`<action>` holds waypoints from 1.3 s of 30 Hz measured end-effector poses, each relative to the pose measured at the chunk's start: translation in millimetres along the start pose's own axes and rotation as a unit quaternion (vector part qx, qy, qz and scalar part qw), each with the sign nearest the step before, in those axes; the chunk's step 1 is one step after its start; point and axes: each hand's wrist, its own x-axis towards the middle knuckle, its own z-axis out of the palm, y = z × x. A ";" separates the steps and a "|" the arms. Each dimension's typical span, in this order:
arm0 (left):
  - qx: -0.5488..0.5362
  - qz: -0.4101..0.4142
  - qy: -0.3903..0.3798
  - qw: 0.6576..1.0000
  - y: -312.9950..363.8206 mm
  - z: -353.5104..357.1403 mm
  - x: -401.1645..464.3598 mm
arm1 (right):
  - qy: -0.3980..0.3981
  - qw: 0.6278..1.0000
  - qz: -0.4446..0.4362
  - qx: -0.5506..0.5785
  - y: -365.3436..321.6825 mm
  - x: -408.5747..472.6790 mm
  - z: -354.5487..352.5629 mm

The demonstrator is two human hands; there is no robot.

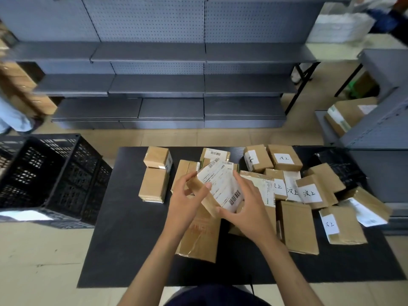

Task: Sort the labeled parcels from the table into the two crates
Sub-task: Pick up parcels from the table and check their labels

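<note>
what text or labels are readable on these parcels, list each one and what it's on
"汶上": handwritten on the white label of the brown cardboard box at the back right
"汶上": white label of the brown box in the right cluster
"汶上": white label beside it
Printed shipping label with barcodes on the parcel held in both hands: too blurred to read
Red print on the large brown box: unreadable

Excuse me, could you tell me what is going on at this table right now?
A person is sorting parcels. Both hands, left hand and right hand, hold one brown cardboard parcel with a white barcode label tilted above the black table. Many more brown parcels lie there. One black slatted plastic crate stands at the left, another black crate at the right behind the pile.
</note>
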 end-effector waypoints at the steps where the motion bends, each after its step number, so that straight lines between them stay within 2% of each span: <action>1: -0.011 0.002 0.006 1.000 -0.9 -1.6 -0.5 | -0.002 1.000 -0.016 -0.017 -2.4 -1.1 1.1; 3: -0.024 0.010 0.022 0.999 -1.9 -6.8 -1.7 | -0.015 0.999 -0.033 -0.029 -4.6 -2.0 2.3; 6: -0.036 0.018 0.027 0.999 -3.3 -21.0 -0.8 | -0.041 0.998 -0.005 0.047 -7.1 -3.0 2.7; 11: -0.121 0.009 -0.038 0.992 3.9 -46.4 -2.4 | -0.090 0.962 0.095 0.241 -17.2 -5.9 8.8; 15: -0.134 0.016 -0.074 0.988 6.1 -66.1 -3.1 | -0.111 0.943 0.111 0.294 -19.0 -9.8 20.5; 18: -0.133 0.008 -0.039 0.990 1.5 -74.2 -1.1 | -0.073 0.950 0.111 0.282 -22.5 -12.5 35.1; 22: -0.044 0.035 0.058 0.997 -12.0 -76.6 -4.8 | 0.014 0.974 0.099 0.201 -30.9 -16.2 58.0; 24: -0.016 0.057 0.053 0.997 -16.9 -75.8 -13.8 | 0.051 0.982 0.084 0.160 -36.4 -19.5 68.5; 27: -0.032 0.048 0.021 0.998 -24.8 -74.9 -24.2 | 0.078 0.992 0.047 0.092 -43.8 -24.5 81.2; 33: -0.085 0.008 0.013 0.996 -28.1 -87.0 -31.6 | 0.065 0.997 0.007 0.039 -58.2 -34.5 95.3; 39: -0.078 0.006 0.023 0.997 -26.7 -97.1 -38.0 | 0.060 0.997 -0.022 0.036 -63.6 -41.5 104.4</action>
